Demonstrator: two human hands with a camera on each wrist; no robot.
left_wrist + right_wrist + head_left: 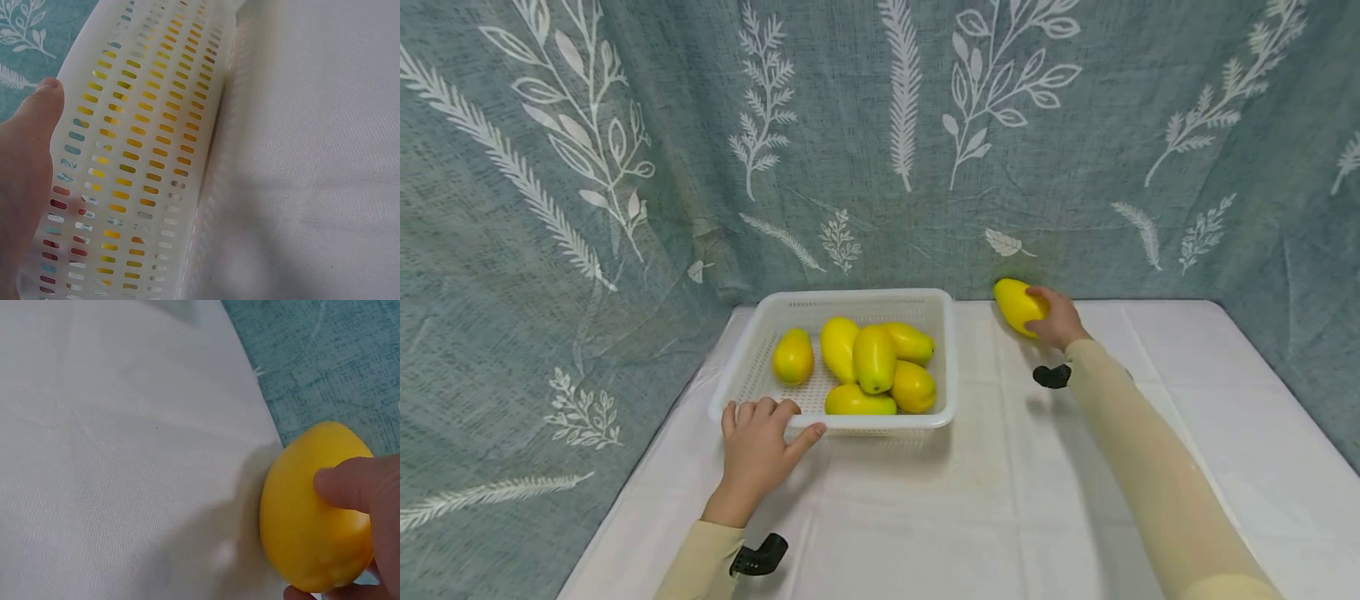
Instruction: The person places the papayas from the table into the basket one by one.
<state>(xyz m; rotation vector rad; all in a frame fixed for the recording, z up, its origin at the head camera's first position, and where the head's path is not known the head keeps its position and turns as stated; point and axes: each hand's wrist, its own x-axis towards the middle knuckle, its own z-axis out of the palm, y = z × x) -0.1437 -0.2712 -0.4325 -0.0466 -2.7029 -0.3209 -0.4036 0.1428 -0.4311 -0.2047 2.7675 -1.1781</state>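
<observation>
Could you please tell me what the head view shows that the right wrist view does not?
Only the head view shows the white basket holding six yellow fruits, with the left hand on its near rim. Only the right wrist view shows a fingertip pressed on the skin. Both show the right hand holding a yellow fruit over the white cloth.

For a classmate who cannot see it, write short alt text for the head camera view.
A person's right hand grips a yellow mango at the far edge of a white-clothed table, while the left hand holds the near rim of a white basket containing six more mangoes. A blue-green leaf-print curtain hangs behind.
</observation>
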